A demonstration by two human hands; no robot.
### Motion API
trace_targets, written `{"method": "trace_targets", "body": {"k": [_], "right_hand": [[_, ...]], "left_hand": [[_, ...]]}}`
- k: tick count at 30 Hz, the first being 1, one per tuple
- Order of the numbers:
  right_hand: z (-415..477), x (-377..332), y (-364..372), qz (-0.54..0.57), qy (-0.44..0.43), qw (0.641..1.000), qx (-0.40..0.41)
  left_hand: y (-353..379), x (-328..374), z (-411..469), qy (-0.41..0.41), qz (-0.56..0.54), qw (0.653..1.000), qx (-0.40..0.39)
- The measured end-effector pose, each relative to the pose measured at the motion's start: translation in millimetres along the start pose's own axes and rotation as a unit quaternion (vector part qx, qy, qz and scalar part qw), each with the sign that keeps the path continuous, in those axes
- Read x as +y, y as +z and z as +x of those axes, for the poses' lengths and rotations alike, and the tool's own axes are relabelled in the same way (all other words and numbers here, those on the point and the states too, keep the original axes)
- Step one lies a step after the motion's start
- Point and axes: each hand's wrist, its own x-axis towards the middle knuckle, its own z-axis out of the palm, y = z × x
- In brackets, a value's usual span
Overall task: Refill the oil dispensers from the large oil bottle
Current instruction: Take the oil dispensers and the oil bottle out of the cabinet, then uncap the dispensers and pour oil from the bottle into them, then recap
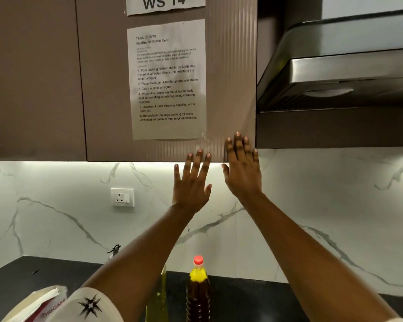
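Hovering well above the large oil bottle (198,291), the left hand (191,184) and right hand (242,170) are holding nothing, fingers spread wide.

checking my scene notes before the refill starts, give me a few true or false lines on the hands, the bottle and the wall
1. The left hand and right hand are raised with straight fingers, holding nothing. True.
2. The red-capped plastic bottle of dark oil lies on its side. False: it stands upright on the black countertop.
3. That bottle's cap is off. False: the red cap is on.
4. The white wall socket is left of both hands. True.
5. A printed white paper sheet hangs on the brown cabinet door. True.
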Motion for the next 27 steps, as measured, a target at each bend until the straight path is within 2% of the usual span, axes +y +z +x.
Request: {"method": "trace_targets", "body": {"k": [2, 5, 9, 11, 13, 16, 19, 22, 24, 27], "right_hand": [[-2, -6, -8, 0.014, 0.012, 1.000, -0.016], [-13, -23, -24, 0.107, 0.052, 0.993, -0.006], [-86, -57, -19, 0.245, 0.056, 0.967, 0.043], [-144, -81, 1, 0.252, 0.039, 0.967, -0.029], [-206, -105, 25, 0.254, 0.036, 0.958, -0.124], [-297, -145, 74, 0.282, 0.068, 0.921, -0.260], [-365, -178, 113, 0.246, 0.097, 0.882, -0.390], [-416, -209, 139, 0.200, 0.113, 0.862, -0.452], [-433, -230, 150, 0.153, 0.122, 0.857, -0.478], [-442, -259, 170, 0.099, 0.141, 0.865, -0.471]], "left_hand": [[-8, -1, -3, 0.005, -0.018, 1.000, -0.012], [-25, -7, -19, -0.013, -0.076, 0.997, -0.031], [-34, -31, -104, -0.072, -0.201, 0.977, -0.002], [-23, -44, -168, -0.086, -0.244, 0.966, -0.010], [-7, -54, -236, -0.119, -0.263, 0.955, -0.064], [24, -71, -330, -0.171, -0.265, 0.925, -0.213], [53, -92, -399, -0.195, -0.241, 0.893, -0.326], [81, -117, -447, -0.176, -0.201, 0.866, -0.423], [97, -131, -466, -0.141, -0.183, 0.859, -0.457], [120, -143, -476, -0.077, -0.183, 0.864, -0.463]]}}
